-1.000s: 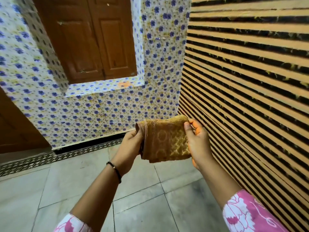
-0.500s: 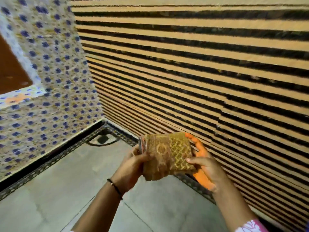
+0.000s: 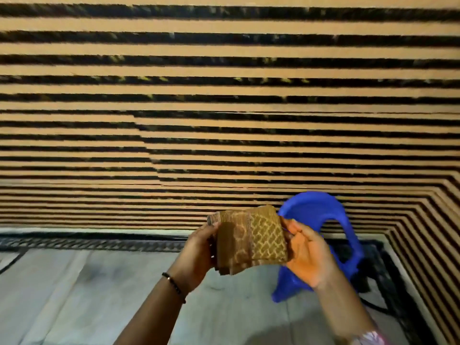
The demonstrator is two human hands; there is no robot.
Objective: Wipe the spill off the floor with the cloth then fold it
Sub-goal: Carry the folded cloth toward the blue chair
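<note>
Item 1: cloth [image 3: 251,240], brown-gold with a scale pattern, folded into a thick rectangular pad of several layers; held upright in the air at centre frame, above the floor, between both hands.

Item 2: left hand [image 3: 199,257], at the cloth's 9 o'clock edge; fingers wrapped round the folded side, gripping it. A dark beaded bracelet [image 3: 174,286] sits on the wrist.

Item 3: right hand [image 3: 307,255], at the cloth's 3 o'clock edge; palm turned towards the camera, fingers fairly straight and lying against that edge. Whether they pinch the cloth cannot be told.

Item 4: blue plastic stool [image 3: 321,220], on the floor at 3 o'clock of the cloth, partly hidden behind the right hand.

Item 5: grey tiled floor [image 3: 74,295], lower frame.

Item 6: wall [image 3: 224,95] of tan and black horizontal stripes, 12 o'clock, blurred.
</note>
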